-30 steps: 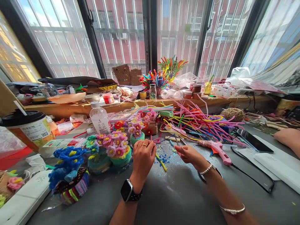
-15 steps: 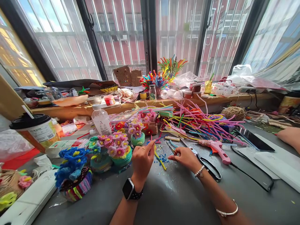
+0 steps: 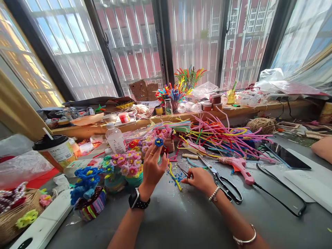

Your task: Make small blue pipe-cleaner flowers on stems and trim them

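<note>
A small blue pipe-cleaner flower (image 3: 159, 141) with a yellow centre shows at the raised fingertips of my left hand (image 3: 153, 167), pinched there. My right hand (image 3: 198, 180) is closed around slim dark tweezers (image 3: 182, 168), their points angled up and left. Between the hands lie a yellow pipe-cleaner piece (image 3: 175, 176) and scattered blue clippings. Large black-handled scissors (image 3: 220, 180) rest open just beyond my right hand. Left of my left hand are pots of pink flowers (image 3: 127, 162) and a striped pot of blue flowers (image 3: 89, 205).
A pink glue gun (image 3: 241, 169) with a black cord lies at the right, near a phone (image 3: 286, 155). Loose pipe cleaners (image 3: 220, 135) pile up behind. A bottle (image 3: 115, 138) and a lidded cup (image 3: 55, 150) stand left. Another person's arm (image 3: 323, 150) rests at the right edge.
My left hand has turned and lifted slightly to the left, bringing the blue flower into sight at its fingertips. My right hand has shifted slightly left with the tweezers. The view has tilted.
</note>
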`<state>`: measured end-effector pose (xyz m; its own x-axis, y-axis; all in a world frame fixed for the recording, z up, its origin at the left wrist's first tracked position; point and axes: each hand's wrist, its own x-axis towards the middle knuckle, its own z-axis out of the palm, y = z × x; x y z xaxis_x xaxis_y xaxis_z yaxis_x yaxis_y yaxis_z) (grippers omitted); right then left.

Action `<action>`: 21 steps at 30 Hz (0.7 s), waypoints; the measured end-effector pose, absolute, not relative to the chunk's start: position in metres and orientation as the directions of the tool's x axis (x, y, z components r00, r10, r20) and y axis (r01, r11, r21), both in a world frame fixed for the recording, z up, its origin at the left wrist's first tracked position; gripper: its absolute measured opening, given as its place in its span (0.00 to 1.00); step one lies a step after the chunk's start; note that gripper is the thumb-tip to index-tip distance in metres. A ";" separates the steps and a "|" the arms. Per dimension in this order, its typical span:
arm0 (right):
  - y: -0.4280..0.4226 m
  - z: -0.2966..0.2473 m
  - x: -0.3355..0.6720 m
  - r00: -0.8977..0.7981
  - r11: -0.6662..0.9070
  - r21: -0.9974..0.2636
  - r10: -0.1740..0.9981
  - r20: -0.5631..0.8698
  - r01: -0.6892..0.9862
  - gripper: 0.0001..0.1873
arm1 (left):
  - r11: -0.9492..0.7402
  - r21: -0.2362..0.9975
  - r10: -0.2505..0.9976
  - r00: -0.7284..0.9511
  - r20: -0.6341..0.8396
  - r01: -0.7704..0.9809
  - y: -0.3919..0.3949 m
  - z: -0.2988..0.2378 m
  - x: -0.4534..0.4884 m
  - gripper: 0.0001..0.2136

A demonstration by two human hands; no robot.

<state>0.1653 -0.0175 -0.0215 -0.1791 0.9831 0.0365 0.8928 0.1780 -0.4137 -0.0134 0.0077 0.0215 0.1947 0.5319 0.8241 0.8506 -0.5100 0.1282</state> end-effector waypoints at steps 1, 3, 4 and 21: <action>-0.018 -0.022 0.165 -0.183 0.183 -0.405 0.982 0.040 0.896 0.18 | -0.488 0.104 0.548 0.211 0.810 0.867 0.012 0.027 -0.015 0.19; -0.018 -0.022 0.165 -0.192 0.195 -0.386 0.980 0.047 0.902 0.17 | -0.438 0.070 0.588 0.227 0.776 0.896 0.022 0.036 -0.017 0.20; -0.018 -0.023 0.165 -0.200 0.204 -0.378 0.978 0.051 0.903 0.16 | -0.416 0.059 0.610 0.230 0.759 0.908 0.028 0.039 -0.017 0.21; -0.021 -0.015 0.166 -0.229 0.231 -0.340 0.972 0.047 0.912 0.14 | -0.183 0.074 0.708 0.079 0.702 0.980 0.079 0.013 0.014 0.25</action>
